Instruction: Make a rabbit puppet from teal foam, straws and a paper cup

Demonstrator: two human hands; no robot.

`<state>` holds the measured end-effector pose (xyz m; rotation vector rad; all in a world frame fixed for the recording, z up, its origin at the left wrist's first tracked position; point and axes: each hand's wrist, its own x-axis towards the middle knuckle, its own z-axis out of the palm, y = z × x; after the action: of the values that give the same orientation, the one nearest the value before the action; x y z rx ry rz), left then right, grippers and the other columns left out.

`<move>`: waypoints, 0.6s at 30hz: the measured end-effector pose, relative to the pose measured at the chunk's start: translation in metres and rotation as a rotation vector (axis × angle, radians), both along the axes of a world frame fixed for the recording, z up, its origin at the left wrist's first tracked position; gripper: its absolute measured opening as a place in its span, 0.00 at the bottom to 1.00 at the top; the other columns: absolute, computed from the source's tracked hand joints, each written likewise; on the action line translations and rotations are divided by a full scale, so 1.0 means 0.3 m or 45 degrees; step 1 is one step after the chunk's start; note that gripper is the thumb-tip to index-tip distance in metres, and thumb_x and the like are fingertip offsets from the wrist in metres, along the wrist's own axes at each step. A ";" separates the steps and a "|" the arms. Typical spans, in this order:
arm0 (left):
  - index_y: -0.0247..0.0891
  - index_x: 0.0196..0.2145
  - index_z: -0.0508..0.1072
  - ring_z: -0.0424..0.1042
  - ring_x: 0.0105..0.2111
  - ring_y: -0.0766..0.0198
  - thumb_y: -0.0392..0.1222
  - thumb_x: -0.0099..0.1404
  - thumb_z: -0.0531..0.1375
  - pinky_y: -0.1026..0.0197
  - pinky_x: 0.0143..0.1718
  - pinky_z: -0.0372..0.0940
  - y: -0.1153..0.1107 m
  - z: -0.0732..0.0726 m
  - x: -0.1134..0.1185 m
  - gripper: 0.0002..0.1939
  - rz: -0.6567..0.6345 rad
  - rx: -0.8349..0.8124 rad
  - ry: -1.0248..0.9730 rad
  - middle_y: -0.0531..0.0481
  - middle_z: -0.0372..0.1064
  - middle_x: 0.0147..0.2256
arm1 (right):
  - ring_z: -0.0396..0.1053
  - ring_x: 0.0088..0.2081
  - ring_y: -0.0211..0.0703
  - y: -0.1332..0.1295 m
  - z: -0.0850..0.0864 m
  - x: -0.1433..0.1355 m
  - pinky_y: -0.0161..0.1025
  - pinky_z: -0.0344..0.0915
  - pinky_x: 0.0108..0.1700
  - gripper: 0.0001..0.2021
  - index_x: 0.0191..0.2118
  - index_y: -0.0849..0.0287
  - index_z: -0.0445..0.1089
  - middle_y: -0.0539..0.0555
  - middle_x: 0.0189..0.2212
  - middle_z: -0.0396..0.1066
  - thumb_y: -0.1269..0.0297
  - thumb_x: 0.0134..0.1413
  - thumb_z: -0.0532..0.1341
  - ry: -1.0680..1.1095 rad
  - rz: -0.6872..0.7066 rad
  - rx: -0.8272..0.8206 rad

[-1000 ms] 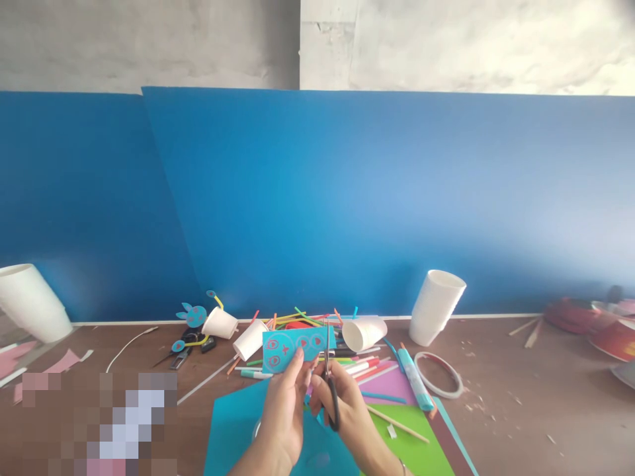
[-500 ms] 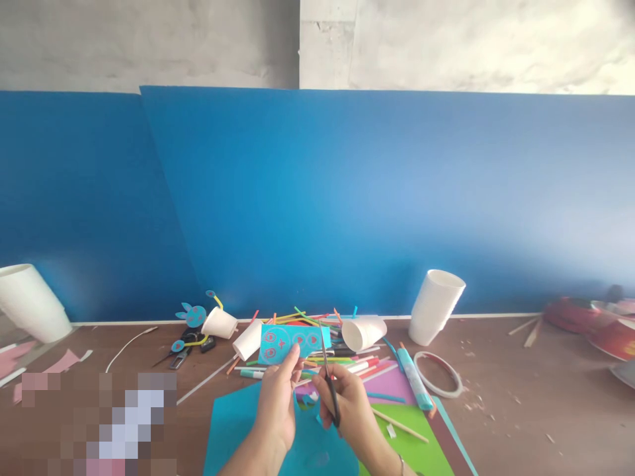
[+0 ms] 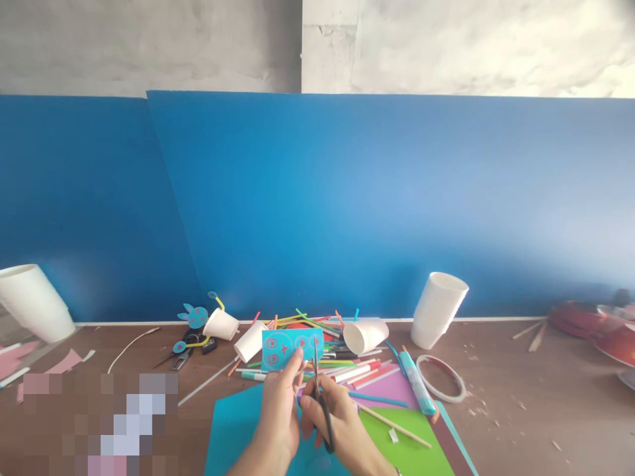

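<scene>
My left hand [image 3: 284,403] pinches the lower edge of a small blue paper [image 3: 282,350] with red and pale drawn circles and marks. Black-handled scissors [image 3: 325,420] are in my right hand [image 3: 335,413], their blades pointing up at the paper's right part. Whether the blades are touching the paper is hard to tell. Beneath both hands lies a large blue sheet [image 3: 231,423], with a green sheet [image 3: 417,436] to its right.
Behind the hands are scattered pens, straws and a tipped white cup [image 3: 366,336]. Stacked cups [image 3: 439,311] and a tape roll [image 3: 440,379] stand or lie to the right. A blue rabbit-like cutout [image 3: 197,317] is at the left. A blue panel [image 3: 347,198] rises behind.
My right hand and the scissors have shifted a little left and down. The small blue paper now looks narrower at its right side.
</scene>
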<state>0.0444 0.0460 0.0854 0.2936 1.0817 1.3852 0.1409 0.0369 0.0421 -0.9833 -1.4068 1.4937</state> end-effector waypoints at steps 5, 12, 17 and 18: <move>0.33 0.25 0.70 0.69 0.20 0.64 0.47 0.55 0.65 0.66 0.17 0.58 -0.030 0.031 0.020 0.14 -0.089 -0.129 -0.141 0.52 0.64 0.19 | 0.58 0.17 0.31 -0.003 0.010 -0.004 0.26 0.54 0.16 0.19 0.30 0.60 0.61 0.44 0.16 0.62 0.48 0.47 0.64 0.071 -0.016 0.014; 0.34 0.24 0.70 0.63 0.12 0.66 0.54 0.49 0.67 0.67 0.10 0.48 -0.030 0.019 0.016 0.19 -0.157 -0.065 -0.077 0.53 0.63 0.17 | 0.57 0.15 0.30 -0.008 0.023 -0.006 0.26 0.53 0.15 0.20 0.29 0.59 0.60 0.44 0.15 0.61 0.47 0.47 0.64 0.086 -0.025 0.022; 0.35 0.25 0.69 0.60 0.10 0.66 0.57 0.50 0.65 0.66 0.07 0.44 -0.026 0.015 0.014 0.20 -0.214 -0.073 -0.048 0.55 0.60 0.17 | 0.54 0.13 0.29 -0.011 0.031 -0.009 0.26 0.50 0.14 0.21 0.28 0.59 0.60 0.43 0.12 0.59 0.45 0.47 0.63 0.052 -0.057 0.019; 0.35 0.25 0.68 0.60 0.10 0.66 0.57 0.50 0.65 0.65 0.07 0.44 -0.027 0.016 0.014 0.20 -0.221 -0.069 -0.045 0.55 0.60 0.17 | 0.55 0.13 0.29 -0.011 0.030 -0.010 0.26 0.49 0.14 0.21 0.28 0.59 0.60 0.42 0.11 0.59 0.44 0.46 0.63 0.043 -0.066 0.012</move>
<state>0.0487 0.0380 0.0903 0.3146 1.0384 1.2009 0.1380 0.0336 0.0510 -0.9773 -1.3537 1.4578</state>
